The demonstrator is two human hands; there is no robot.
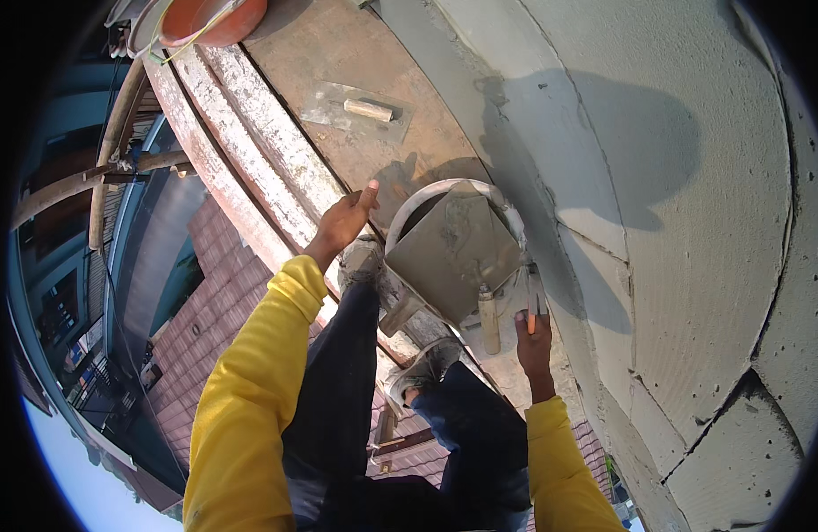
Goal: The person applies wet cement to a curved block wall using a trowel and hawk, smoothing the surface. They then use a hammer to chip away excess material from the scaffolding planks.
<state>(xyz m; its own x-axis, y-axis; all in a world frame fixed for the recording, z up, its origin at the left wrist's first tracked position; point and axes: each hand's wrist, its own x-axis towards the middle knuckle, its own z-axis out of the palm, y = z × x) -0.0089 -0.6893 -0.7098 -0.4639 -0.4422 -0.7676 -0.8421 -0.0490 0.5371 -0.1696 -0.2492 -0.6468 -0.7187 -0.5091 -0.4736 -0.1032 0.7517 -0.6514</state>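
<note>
My left hand (345, 222) is raised beside the bucket's left edge, holding nothing, its fingers partly stretched out. In my right hand (534, 348) is a small orange-handled tool (532, 321) with a narrow metal blade pointing away from me; its exact kind is hard to make out. Between the hands stands a round bucket (506, 206) with a pale rim. Across its top lies a square, mortar-smeared board (453, 248). A wooden-handled trowel (489, 319) rests at the board's near edge, close to my right hand.
A flat float (367, 110) with a wooden handle lies on the plank (338, 53) ahead. An orange basin (215, 22) sits at the far left. Along the right runs a grey plastered surface (692, 266) with cracks. Bamboo poles (98, 182) and tiled roofing (205, 337) lie beyond the planks' left edge.
</note>
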